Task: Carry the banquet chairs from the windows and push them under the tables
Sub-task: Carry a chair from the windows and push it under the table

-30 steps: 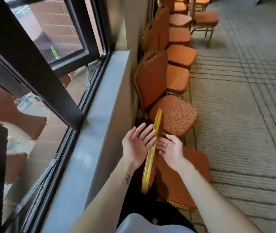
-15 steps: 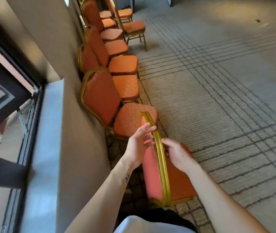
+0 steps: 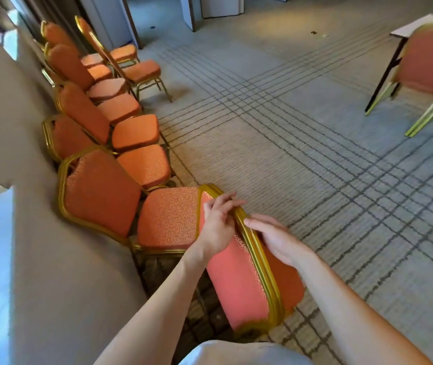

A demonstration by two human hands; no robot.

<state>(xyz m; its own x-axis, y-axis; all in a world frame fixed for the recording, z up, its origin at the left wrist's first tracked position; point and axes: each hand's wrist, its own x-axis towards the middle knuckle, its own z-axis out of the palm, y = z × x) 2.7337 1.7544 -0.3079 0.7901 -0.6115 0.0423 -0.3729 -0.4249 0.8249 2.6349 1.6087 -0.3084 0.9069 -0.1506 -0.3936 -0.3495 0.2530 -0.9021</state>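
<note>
Orange chair (image 3: 239,280) between left hand (image 3: 216,229), right hand (image 3: 276,239)

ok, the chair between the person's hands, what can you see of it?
The nearest banquet chair has orange patterned upholstery and a gold, metal-looking frame round its backrest. Seen from above, the backrest is almost edge-on, its seat toward the open carpet. It sits at the near end of the row along the wall. The left hand curls over the top rail; the right hand lies on the frame's seat side, grip unclear. Legs are hidden.
</note>
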